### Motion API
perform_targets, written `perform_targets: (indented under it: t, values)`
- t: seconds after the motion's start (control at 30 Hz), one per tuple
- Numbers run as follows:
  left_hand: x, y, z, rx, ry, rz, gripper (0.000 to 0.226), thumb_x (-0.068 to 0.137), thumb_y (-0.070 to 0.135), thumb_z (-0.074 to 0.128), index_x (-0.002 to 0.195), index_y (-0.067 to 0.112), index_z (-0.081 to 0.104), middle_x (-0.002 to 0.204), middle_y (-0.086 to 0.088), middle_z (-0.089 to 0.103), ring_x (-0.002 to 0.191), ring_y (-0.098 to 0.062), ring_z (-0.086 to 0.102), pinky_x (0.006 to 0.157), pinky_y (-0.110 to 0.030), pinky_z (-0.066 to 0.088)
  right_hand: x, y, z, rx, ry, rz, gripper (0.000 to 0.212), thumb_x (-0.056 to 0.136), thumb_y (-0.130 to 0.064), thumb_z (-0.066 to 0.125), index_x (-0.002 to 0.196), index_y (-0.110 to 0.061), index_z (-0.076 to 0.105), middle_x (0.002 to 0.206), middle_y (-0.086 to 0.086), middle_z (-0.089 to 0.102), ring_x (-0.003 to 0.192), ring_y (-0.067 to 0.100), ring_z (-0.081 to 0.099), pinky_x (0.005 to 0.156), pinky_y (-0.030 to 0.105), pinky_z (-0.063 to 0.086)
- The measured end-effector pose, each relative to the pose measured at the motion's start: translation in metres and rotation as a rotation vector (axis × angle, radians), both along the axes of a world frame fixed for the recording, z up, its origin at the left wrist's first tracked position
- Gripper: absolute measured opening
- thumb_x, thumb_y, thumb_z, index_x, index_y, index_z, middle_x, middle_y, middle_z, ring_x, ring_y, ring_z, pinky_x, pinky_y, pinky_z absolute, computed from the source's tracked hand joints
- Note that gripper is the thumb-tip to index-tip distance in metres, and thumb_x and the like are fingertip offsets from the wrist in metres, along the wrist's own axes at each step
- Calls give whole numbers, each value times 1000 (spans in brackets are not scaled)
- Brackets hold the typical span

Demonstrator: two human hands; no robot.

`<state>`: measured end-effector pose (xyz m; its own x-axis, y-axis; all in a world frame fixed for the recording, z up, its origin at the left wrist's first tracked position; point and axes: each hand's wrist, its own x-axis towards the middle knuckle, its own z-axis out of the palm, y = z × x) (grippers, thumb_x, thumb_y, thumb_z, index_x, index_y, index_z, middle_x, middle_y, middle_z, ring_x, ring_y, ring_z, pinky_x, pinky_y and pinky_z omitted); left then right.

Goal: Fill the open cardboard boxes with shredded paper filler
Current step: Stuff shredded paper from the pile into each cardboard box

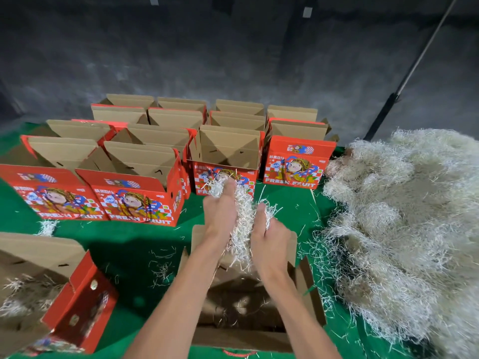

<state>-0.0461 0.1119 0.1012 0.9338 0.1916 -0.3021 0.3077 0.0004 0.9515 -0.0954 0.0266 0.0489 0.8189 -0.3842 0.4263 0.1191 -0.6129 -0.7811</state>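
Note:
A bunch of white shredded paper (242, 229) is held between my left hand (220, 213) and my right hand (268, 238), both curled round it. They hold it above the far side of an open cardboard box (305, 286) that stands right in front of me. Its inside is brown and shadowed, with only a few strands on the bottom. A big heap of the same shredded paper (404, 229) lies on the green surface to the right.
Several open red fruit boxes (140, 203) stand in rows at the back and left, insides bare. One box at lower left (80, 294) holds some filler. Loose strands litter the green cloth (129, 244). A dark wall and a slanted pole (404, 84) lie behind.

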Motion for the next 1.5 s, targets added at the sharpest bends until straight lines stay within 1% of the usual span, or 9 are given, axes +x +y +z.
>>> perform_targets:
  t: [0.2, 0.33, 0.47, 0.7, 0.83, 0.9, 1.0, 1.17, 1.5]
  values:
    - [-9, 1, -13, -13, 103, -46, 95, 83, 78, 49, 153, 16, 33, 130, -3, 59, 127, -18, 50, 111, -42, 28, 10, -28, 17, 164, 22, -4, 72, 99, -69, 29, 53, -14, 34, 43, -1, 32, 39, 14, 27, 40, 27, 23]
    - [-26, -3, -23, -183, 153, -13, 122, 67, 85, 61, 154, 7, 25, 89, -5, 72, 79, -6, 67, 83, -40, 50, 29, -44, 22, 359, 54, 35, 61, 104, -50, 42, 51, -21, 36, 39, -10, 30, 37, 10, 25, 38, 20, 22]
    - [-19, 0, -17, -186, 126, -63, 131, 50, 98, 56, 157, 35, 13, 162, 7, 20, 145, -27, 29, 113, -57, 26, 22, -44, -5, 419, 142, 46, 58, 103, -49, 42, 52, -20, 37, 39, -13, 30, 36, 8, 24, 42, 26, 24]
    - [7, 17, -25, -23, 159, 0, 136, 44, 107, 40, 153, 26, 25, 141, -1, 50, 136, -30, 41, 113, -55, 30, -8, -36, -7, 386, 227, 147, 65, 100, -62, 38, 53, -19, 47, 40, -3, 32, 36, 15, 27, 40, 33, 34]
    - [-16, 21, -51, -35, 167, -80, 100, 52, 99, 55, 104, 13, 63, 64, 0, 55, 54, -20, 52, 79, -46, 51, 7, -54, 18, 471, 174, 114, 55, 102, -53, 43, 55, -26, 36, 42, -12, 27, 36, 9, 19, 36, 18, 16]
    - [-27, 18, -60, -107, 159, -86, 72, 69, 81, 64, 103, 18, 56, 131, -11, 61, 82, -28, 68, 107, -57, 37, 21, -59, 18, 455, 180, 79, 53, 104, -48, 43, 59, -20, 36, 42, -13, 26, 37, 8, 18, 36, 19, 15]
    - [-24, 23, -56, -158, 210, -111, 65, 72, 74, 65, 108, 22, 50, 80, 3, 54, 94, -24, 58, 117, -60, 21, 25, -59, 3, 432, 233, 83, 53, 105, -44, 41, 60, -15, 40, 42, -11, 30, 36, 9, 21, 38, 22, 18]
    - [10, 40, -31, -198, 108, -42, 90, 82, 71, 58, 152, 26, 23, 154, -2, 31, 136, -29, 38, 114, -59, 21, -4, -38, -13, 352, 360, 153, 54, 99, -49, 42, 58, -13, 43, 43, -9, 30, 36, 10, 25, 46, 31, 27]
    - [-9, 36, -53, -230, 213, -117, 51, 89, 54, 63, 120, 14, 57, 120, -12, 61, 109, -27, 58, 116, -63, 23, -7, -57, 42, 474, 239, 129, 52, 100, -57, 42, 61, -23, 40, 44, -11, 30, 38, 9, 21, 37, 23, 19]
